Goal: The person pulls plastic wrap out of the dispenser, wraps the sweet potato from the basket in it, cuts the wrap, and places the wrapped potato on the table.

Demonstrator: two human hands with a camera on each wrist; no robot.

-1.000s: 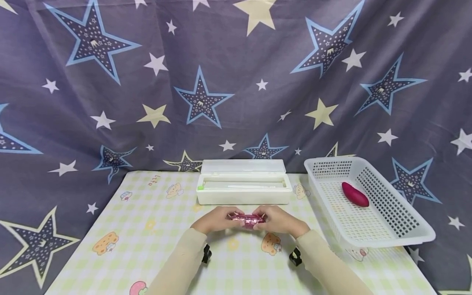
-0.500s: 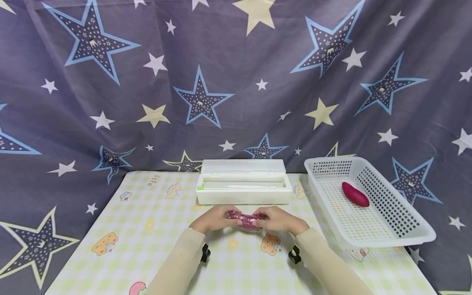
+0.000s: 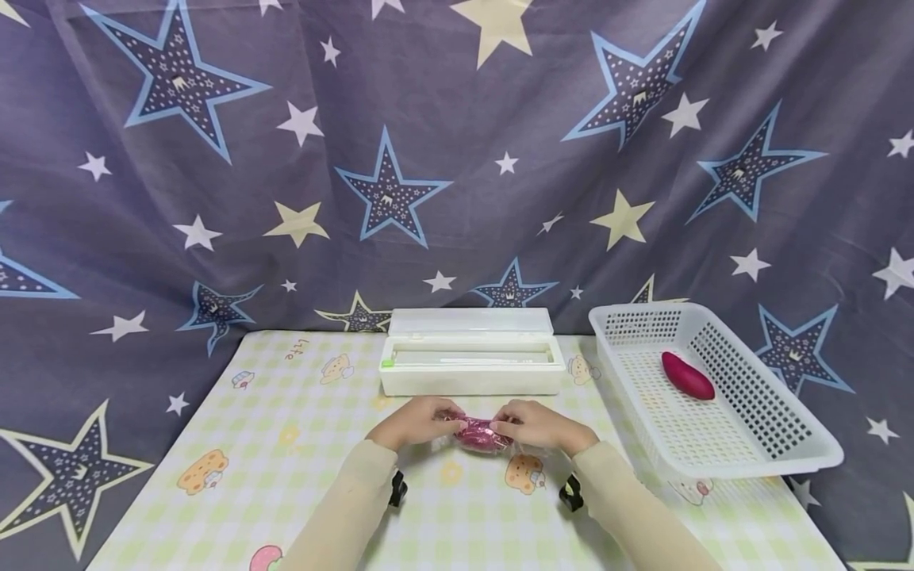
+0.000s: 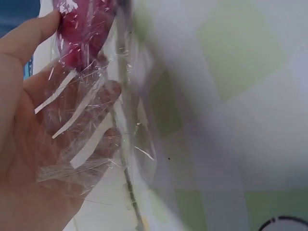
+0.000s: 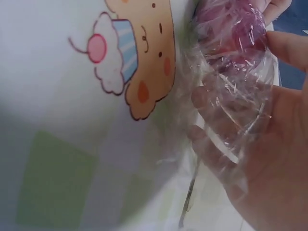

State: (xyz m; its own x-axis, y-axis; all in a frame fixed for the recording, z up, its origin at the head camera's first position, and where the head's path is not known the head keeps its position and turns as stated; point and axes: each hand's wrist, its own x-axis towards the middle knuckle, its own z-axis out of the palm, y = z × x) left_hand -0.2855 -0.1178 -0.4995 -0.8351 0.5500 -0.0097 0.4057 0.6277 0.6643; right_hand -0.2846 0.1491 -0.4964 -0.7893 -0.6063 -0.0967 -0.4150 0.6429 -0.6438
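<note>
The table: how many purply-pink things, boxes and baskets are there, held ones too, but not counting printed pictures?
Purply-pink things: 2 (film-wrapped one, sweet-potato-shaped one)
Boxes: 1 (long open white box)
Baskets: 1 (white plastic basket)
Total: 4

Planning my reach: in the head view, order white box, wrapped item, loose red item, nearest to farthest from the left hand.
1. Wrapped item: gripped by the left hand.
2. White box: just beyond it.
3. Loose red item: right, inside the basket.
</note>
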